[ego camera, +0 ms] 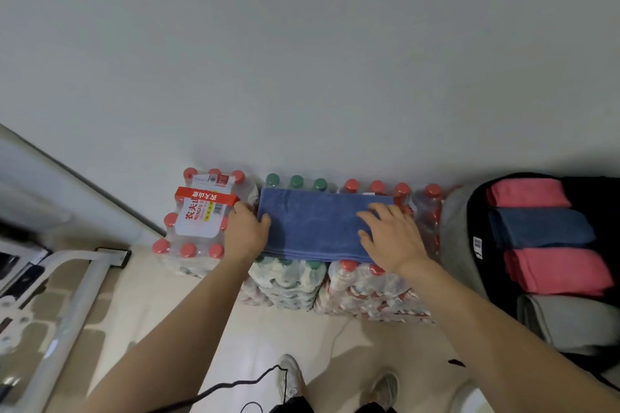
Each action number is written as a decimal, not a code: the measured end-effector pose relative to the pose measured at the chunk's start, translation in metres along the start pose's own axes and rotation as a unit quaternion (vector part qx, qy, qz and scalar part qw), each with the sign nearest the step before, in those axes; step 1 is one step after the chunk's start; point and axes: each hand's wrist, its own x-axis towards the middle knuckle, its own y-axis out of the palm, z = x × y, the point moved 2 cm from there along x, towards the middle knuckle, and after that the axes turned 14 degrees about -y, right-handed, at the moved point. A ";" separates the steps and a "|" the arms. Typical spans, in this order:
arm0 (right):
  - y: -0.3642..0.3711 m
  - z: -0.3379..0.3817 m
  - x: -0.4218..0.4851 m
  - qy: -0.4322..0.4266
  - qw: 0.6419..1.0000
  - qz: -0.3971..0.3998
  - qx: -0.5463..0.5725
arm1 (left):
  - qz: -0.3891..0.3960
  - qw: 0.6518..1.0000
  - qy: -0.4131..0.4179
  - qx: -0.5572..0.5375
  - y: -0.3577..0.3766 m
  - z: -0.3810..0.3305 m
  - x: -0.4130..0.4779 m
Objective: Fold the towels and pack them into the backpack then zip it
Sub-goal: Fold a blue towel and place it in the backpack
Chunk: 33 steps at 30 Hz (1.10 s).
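A blue towel [315,225], folded into a long rectangle, lies flat on top of stacked packs of water bottles. My left hand [246,233] holds its left end, thumb on top and fingers hidden under the edge. My right hand [391,236] lies flat on its right end, fingers spread. At the right an open grey and black backpack [456,231] holds three folded towels in a row: a pink one [526,193], a dark blue one [540,228] and another pink one [557,270].
Shrink-wrapped bottle packs [198,221] with red and green caps stand against the white wall. A white metal frame [80,282] stands at the left. A black cable [235,386] trails on the tiled floor near my shoes.
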 end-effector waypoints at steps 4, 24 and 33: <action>0.024 0.001 0.030 -0.102 0.991 0.080 0.021 | 0.033 0.996 -0.075 0.031 0.010 0.000 0.022; 0.019 -0.017 -0.004 0.003 0.997 -0.034 0.069 | 0.104 0.977 0.073 -0.170 0.036 -0.108 -0.061; 0.028 -0.046 -0.049 0.150 0.942 -0.092 0.285 | 0.131 0.979 0.146 -0.059 0.109 -0.134 -0.100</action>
